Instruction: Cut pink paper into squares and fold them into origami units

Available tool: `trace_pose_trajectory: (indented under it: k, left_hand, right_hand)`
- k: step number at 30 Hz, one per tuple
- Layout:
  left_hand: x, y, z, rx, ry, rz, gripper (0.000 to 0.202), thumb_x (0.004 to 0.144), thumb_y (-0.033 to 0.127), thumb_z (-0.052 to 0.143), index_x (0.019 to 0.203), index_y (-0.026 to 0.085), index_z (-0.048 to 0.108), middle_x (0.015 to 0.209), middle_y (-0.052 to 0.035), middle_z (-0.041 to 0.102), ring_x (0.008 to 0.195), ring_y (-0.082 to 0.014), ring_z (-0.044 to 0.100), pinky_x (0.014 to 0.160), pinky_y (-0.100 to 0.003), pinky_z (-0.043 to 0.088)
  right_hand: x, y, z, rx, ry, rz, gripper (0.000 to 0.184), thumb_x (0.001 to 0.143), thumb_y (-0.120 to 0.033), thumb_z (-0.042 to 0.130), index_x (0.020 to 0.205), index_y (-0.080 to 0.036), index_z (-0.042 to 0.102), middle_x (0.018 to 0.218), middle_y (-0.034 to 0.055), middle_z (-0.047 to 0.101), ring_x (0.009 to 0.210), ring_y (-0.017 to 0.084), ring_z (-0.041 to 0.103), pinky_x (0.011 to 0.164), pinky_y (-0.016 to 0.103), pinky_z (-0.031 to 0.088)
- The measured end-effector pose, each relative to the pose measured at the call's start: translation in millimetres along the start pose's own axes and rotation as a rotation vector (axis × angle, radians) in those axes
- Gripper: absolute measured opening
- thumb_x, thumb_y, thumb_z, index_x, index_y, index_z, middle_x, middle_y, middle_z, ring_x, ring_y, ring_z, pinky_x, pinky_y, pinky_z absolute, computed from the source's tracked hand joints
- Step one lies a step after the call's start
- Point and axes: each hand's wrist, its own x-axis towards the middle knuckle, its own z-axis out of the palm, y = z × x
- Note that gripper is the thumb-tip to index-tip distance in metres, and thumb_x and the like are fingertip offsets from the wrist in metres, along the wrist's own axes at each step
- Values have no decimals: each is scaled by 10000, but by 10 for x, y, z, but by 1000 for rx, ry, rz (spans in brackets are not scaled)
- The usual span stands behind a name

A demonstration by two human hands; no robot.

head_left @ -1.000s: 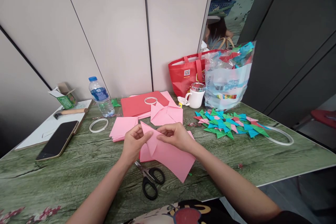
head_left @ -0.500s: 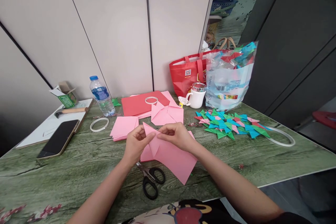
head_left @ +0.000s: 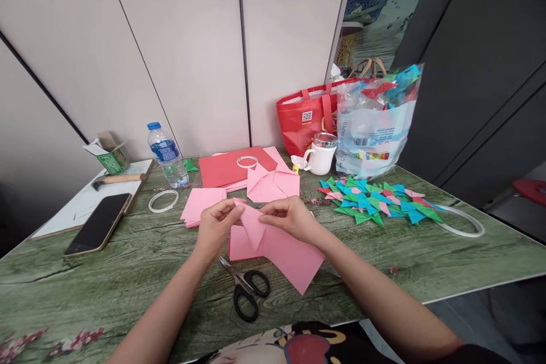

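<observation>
Above the scissors point(head_left: 246, 290), my left hand point(head_left: 215, 224) and right hand point(head_left: 290, 217) pinch the pink paper point(head_left: 256, 230) — I'd align edges squarely before creasing.

Folded pink paper piece point(head_left: 252, 223), held aloft

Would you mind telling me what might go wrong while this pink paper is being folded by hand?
The left hand and right hand pinch the folded pink paper in the air, so the crease may come out crooked without flat backing. The scissors lie below the left wrist; a lowered forearm might knock them. The loose pink sheets underneath could slide toward the table edge.
</observation>
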Motion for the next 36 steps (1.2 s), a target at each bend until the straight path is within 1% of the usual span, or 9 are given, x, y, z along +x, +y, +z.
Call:
trace_pose_trajectory:
  k: [4, 9, 14, 20, 25, 36]
  left_hand:
    - [-2, -9, 6, -38, 12, -11, 166, 640, 255, 684, 760, 141, 670, 656, -7, 639, 581, -107, 567, 553, -224, 501]
    - [-5, -14, 7, -50, 25, -13, 147, 634, 246, 689, 736, 143, 670, 663, -7, 646, 578, -110, 571, 539, -229, 505]
    - [-4, 8, 10, -60, 40, -23, 154, 619, 250, 698, 730, 146, 675, 681, -13, 657, 589, -119, 575, 541, -240, 509]
    - [6, 25, 9, -107, 22, -33, 232, 644, 316, 670, 805, 149, 691, 643, -17, 651, 556, -127, 571, 544, -274, 510]
    - [15, 16, 3, -128, 76, -28, 213, 586, 295, 714, 732, 142, 693, 663, -27, 658, 574, -131, 582, 525, -258, 510]
    - [16, 28, 5, -177, 118, -81, 190, 557, 255, 737, 704, 142, 696, 623, -26, 667, 557, -141, 594, 549, -284, 519]
  right_hand:
    - [7, 24, -8, 13, -11, 3, 249, 692, -366, 637, 774, -137, 688, 699, 38, 674, 598, 123, 573, 550, 225, 441]
    - [12, 54, -1, 48, -19, 18, 251, 681, -365, 645, 766, -133, 683, 700, 40, 673, 597, 122, 580, 553, 226, 446]
    - [9, 41, -6, 38, -18, 25, 241, 685, -356, 640, 772, -135, 680, 710, 42, 674, 601, 124, 578, 559, 233, 445]
    - [15, 1, -28, 40, -14, 31, 220, 684, -332, 642, 758, -127, 676, 702, 44, 669, 600, 127, 571, 558, 238, 435]
    - [16, -11, -32, 25, -19, 25, 201, 687, -314, 640, 749, -125, 673, 699, 39, 664, 605, 123, 563, 563, 234, 435]
    - [-4, -35, -31, 15, -35, 27, 229, 695, -349, 630, 759, -134, 672, 709, 40, 668, 612, 127, 569, 571, 242, 447]
